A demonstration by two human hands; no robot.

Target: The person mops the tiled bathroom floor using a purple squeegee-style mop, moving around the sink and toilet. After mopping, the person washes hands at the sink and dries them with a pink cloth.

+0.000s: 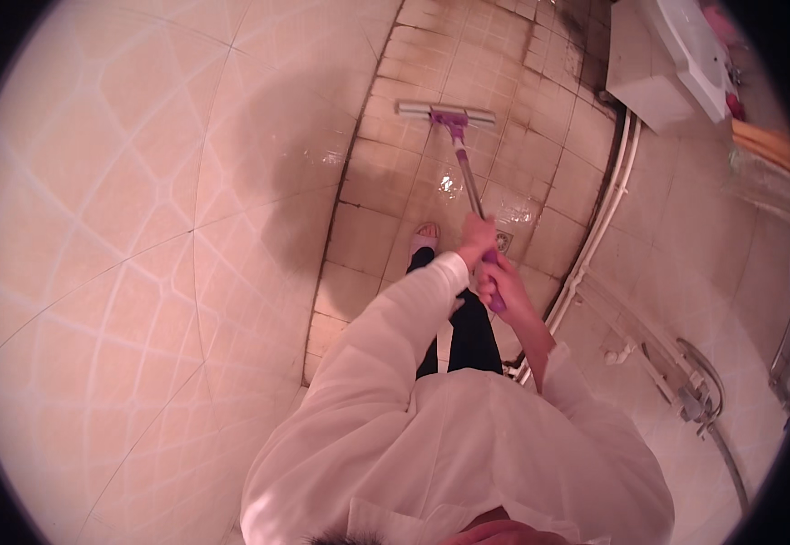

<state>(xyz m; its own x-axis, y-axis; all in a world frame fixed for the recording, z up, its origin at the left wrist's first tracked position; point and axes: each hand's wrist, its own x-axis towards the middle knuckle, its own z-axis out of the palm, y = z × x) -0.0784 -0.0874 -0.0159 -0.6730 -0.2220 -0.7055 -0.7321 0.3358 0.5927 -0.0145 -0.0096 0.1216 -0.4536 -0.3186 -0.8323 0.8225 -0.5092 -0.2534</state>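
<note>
My left hand (479,235) is wrapped around the metal pole of a long-handled floor wiper (471,182). Lower down, my right hand (504,286) grips its purple end grip (497,302). Away from me, the wiper's wide, pale head (412,109) lies across wet, brown-stained floor tiles (381,170), joined to the pole by a purple bracket (451,121). The head looks slightly blurred. One of my feet, in an open-toed slipper (425,240), stands on the tiles left of the pole.
Beside my hands is a round floor drain (502,241). A tiled wall (143,225) rises on the left. White pipes (611,204) run along the right wall's foot, with a shower mixer (694,407) farther back. A washbasin cabinet (647,65) stands at the upper right.
</note>
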